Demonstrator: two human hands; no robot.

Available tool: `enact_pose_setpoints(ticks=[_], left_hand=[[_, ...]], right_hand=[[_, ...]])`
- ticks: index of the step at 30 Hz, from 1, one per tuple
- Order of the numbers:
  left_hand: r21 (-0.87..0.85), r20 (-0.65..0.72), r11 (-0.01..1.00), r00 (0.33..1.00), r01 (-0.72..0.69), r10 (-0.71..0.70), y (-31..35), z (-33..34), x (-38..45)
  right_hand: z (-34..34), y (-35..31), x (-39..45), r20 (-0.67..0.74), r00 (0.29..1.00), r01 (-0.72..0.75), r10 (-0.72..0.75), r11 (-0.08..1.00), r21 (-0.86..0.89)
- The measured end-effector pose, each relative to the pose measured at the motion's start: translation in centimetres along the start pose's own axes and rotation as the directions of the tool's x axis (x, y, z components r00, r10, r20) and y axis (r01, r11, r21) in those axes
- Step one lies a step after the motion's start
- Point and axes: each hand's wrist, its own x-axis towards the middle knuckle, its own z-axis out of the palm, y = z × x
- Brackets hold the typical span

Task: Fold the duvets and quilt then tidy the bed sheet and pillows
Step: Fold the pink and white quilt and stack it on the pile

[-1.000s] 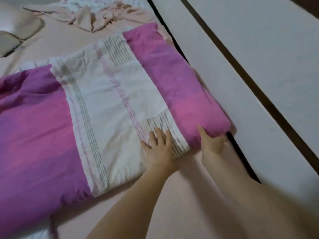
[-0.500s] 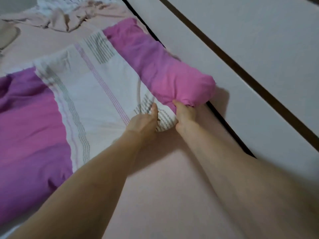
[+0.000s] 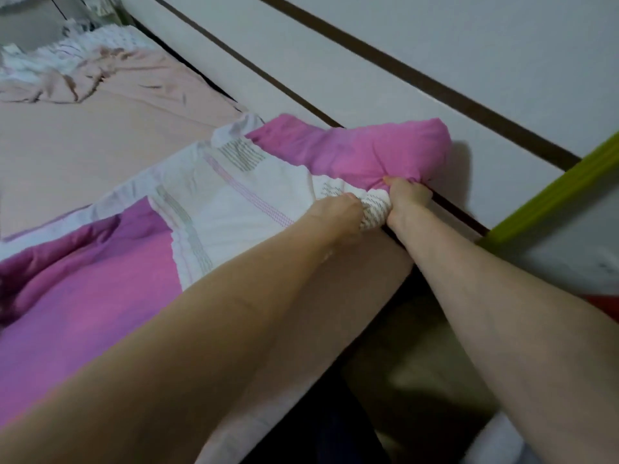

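A pink and purple duvet with a white striped band lies across the pale pink bed sheet. Its near right corner is bunched and lifted against the white wall panel. My left hand grips the white striped corner of the duvet. Right beside it, my right hand grips the pink end of the same corner. Both arms reach forward from the lower edge of the view.
A crumpled light quilt lies at the far end of the bed. The white wall with dark strips runs along the bed's right side. A green bar juts in at the right. Dark floor shows below the bed edge.
Both hands went from lying at the duvet's corner to gripping it. They have pulled the corner up and toward the right, bunching the pink end against the wall.
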Motion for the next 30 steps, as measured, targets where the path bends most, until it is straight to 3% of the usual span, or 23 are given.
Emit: enact_pose_setpoints(ticks=[3,5,8,10,14,16,20,22,26,30], left_hand=[[-0.075,-0.008,0.991,0.994,-0.110,0.109,4.9,1.2,-1.5],[-0.107,0.121,0.988,0.985,-0.113,0.126,5.8,3.4,-2.4],[-0.051,0.253,0.998,0.966,-0.036,0.048,3.8,6.0,-3.0],[0.007,0.209,0.999,0.977,0.036,-0.036,1.6,5.3,-2.8],[0.055,0.142,0.986,0.976,0.160,-0.167,-3.4,2.2,-2.0],[0.020,0.128,0.975,0.967,0.220,-0.221,-5.7,1.0,-0.5],[-0.042,0.138,0.939,0.933,0.340,-0.332,-10.6,0.3,4.8],[-0.045,0.142,0.926,0.920,0.374,-0.365,-12.1,0.2,6.8],[-0.119,0.085,0.890,0.898,0.440,-0.432,-17.7,1.9,12.8],[-0.119,0.092,0.909,0.916,0.399,-0.390,-21.8,6.6,15.6]], right_hand=[[-6.3,0.5,0.3,-0.105,0.994,-0.035,0.034,0.999,-0.005],[-9.3,2.6,-0.1,-0.053,0.988,-0.147,0.144,0.987,-0.070],[-11.0,6.3,0.5,0.038,0.968,-0.209,0.246,0.885,-0.417],[-11.0,6.8,-0.6,0.065,0.969,-0.133,0.240,0.720,-0.681],[-7.2,5.3,-1.2,0.280,0.958,0.201,0.068,0.539,-0.818],[-4.3,4.1,-0.2,0.393,0.918,0.330,0.045,0.461,-0.824],[2.4,1.7,3.8,0.539,0.842,0.496,-0.022,0.426,-0.757],[5.0,0.9,5.3,0.585,0.810,0.563,-0.034,0.322,-0.761],[14.4,0.3,10.3,0.744,0.668,0.739,0.012,0.106,-0.665],[21.5,4.5,13.5,0.836,0.527,0.836,0.153,-0.269,-0.478]])
